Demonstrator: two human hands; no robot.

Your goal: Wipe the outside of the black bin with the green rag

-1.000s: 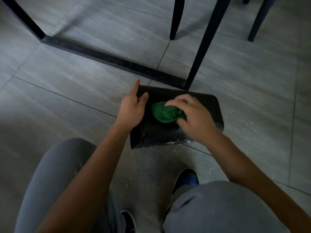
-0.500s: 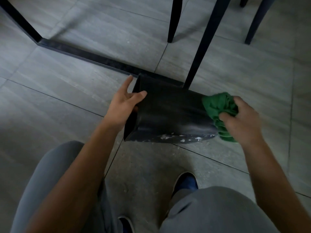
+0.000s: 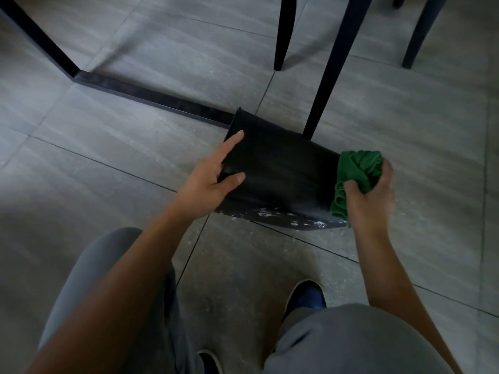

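The black bin (image 3: 280,174) is laid on its side on the grey tiled floor (image 3: 135,147), its open end turned to the left and its base to the right. White flecks are seen along its lower, near edge. It is placed just in front of the black floor bar of a table frame (image 3: 151,95), and a slanted black leg (image 3: 332,66) of that frame is met behind its upper side.

The green rag (image 3: 356,179) is bunched and pressed against the base end of the bin. It is clamped in the right hand (image 3: 370,195), with the thumb and fingers closed around the cloth.

The bin's open rim is gripped by the left hand (image 3: 210,182): the thumb is laid on the outer wall, the forefinger is stretched along the rim, and the remaining fingers are hidden behind the edge.

Grey trousers (image 3: 351,338) and a dark shoe with blue (image 3: 306,295) are seen at the near edge of the floor. Two further dark furniture legs (image 3: 283,31) are stood at the far edge.
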